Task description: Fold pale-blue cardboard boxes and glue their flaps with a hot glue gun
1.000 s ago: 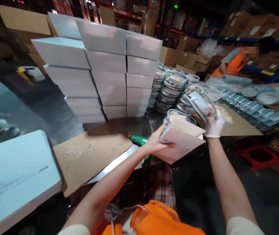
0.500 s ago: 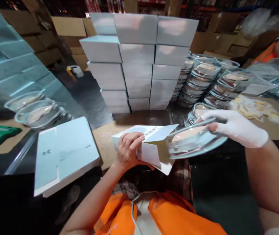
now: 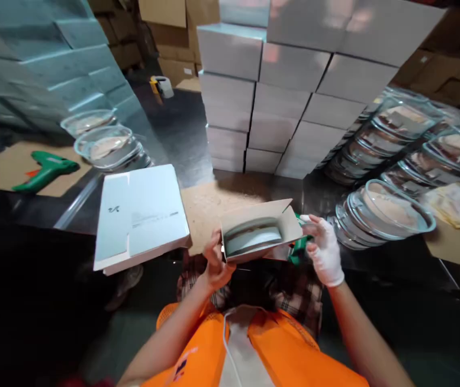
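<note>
A small cardboard box point(image 3: 292, 224) is tilted with its open side towards me. Inside it lies a clear glass dish point(image 3: 254, 240), its rim and pale insert showing. My left hand point(image 3: 216, 263) grips the box's left end, fingers and thumb on its walls. My right hand point(image 3: 323, 251), in a white fingerless glove, is beside the right end with fingers apart and nothing in them. Whether a fingertip touches the flap I cannot tell. Behind that end shows part of a green object point(image 3: 297, 248). A closed white box point(image 3: 143, 215) lies to the left.
White boxes point(image 3: 282, 97) are stacked at the back, with more bluish boxes point(image 3: 72, 64) at left. Stacked glass dishes point(image 3: 391, 212) stand at right beside yellowish packets point(image 3: 459, 204). A green glue gun point(image 3: 47, 171) rests on cardboard at left, near other glass dishes point(image 3: 107, 148).
The glass dish has gone from my right hand into the box, and that hand has let go. My left hand has turned the box's opening towards me. The view has shifted.
</note>
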